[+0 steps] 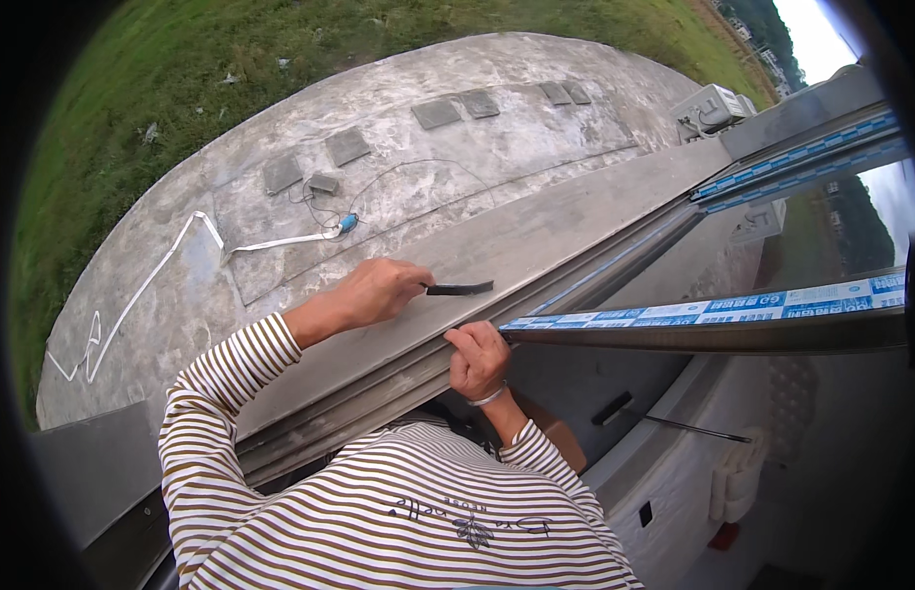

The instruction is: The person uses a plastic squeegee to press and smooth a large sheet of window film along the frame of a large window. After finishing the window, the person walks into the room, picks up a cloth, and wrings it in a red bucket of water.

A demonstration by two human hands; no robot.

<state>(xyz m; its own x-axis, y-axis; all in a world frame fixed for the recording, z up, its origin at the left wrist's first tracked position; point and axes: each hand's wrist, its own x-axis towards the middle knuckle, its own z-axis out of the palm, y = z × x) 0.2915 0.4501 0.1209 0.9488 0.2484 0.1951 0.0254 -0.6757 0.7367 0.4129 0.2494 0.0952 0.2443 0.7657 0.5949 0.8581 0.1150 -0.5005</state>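
My left hand reaches out over the grey sill. Its fingers are pinched on one end of a short, thin black strip, which points to the right just above the sill; whether it is rubber or a tool I cannot tell. Closer to me, my right hand is closed, its fingers curled at the sliding window track. It touches the near end of a dark window sash with blue-and-white protective tape. Whatever its fingers may hold is hidden.
Beyond the sill is a concrete slab with several grey tiles, a white strap and a blue object with a cable. An outdoor air-conditioning unit stands far right. Indoors, a thin black rod lies at lower right.
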